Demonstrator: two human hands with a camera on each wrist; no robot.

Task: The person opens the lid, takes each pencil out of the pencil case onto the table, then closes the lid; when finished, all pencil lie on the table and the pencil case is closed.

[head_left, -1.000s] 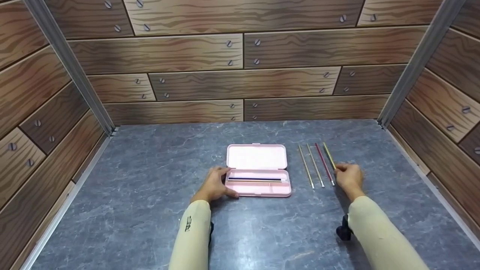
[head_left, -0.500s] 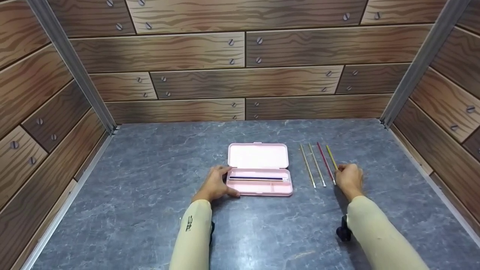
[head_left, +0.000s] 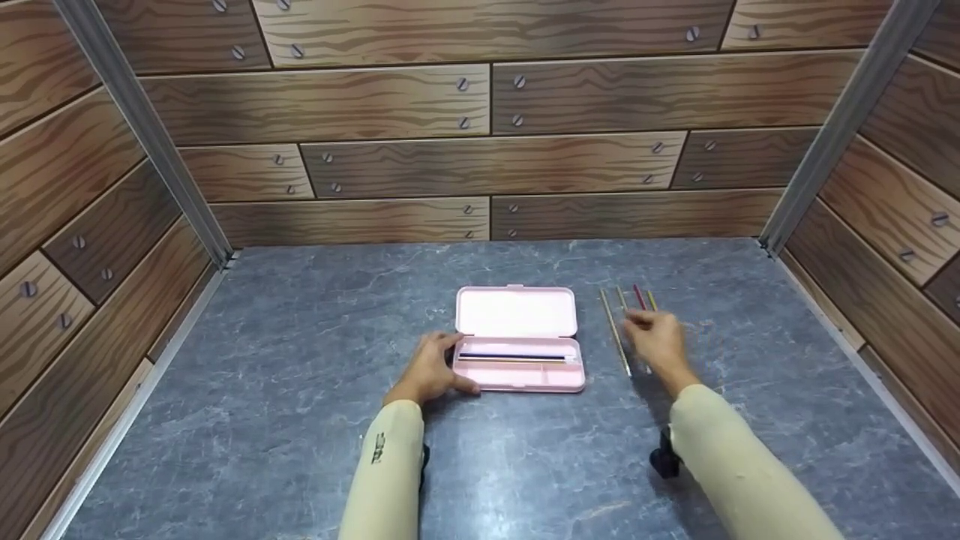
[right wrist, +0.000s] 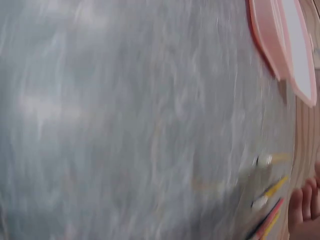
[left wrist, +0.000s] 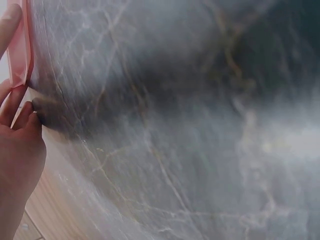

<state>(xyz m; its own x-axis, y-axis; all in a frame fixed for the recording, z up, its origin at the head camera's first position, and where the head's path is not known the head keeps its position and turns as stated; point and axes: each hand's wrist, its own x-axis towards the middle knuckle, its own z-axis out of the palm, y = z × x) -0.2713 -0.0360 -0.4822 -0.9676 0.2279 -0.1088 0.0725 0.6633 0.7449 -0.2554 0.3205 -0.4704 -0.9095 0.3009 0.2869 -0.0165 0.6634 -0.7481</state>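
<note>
A pink pencil case (head_left: 495, 373) lies open on the table, its lid (head_left: 516, 311) folded back; a few pencils (head_left: 514, 358) lie in its rear compartment. My left hand (head_left: 429, 369) grips the case's left end, thumb at the front edge and fingers behind. To the right, my right hand (head_left: 661, 343) hovers over the loose pencils with loosely curled fingers and no pencil visible in them. A gold pencil (head_left: 615, 330) lies nearest the case. Partly hidden under the hand are a second pale pencil (head_left: 622, 296), a red pencil (head_left: 638, 295) and a yellow pencil (head_left: 652, 300).
The grey marbled table (head_left: 300, 322) is bounded by wood-patterned panels (head_left: 390, 169) at the back and both sides. Metal corner posts (head_left: 814, 142) stand at the rear corners. A dark wrist device (head_left: 664, 454) sits under the right sleeve.
My right hand has let go of the yellow pencil, which now lies closer to the red one, and has moved left over the pencils. The left hand stays on the case.
</note>
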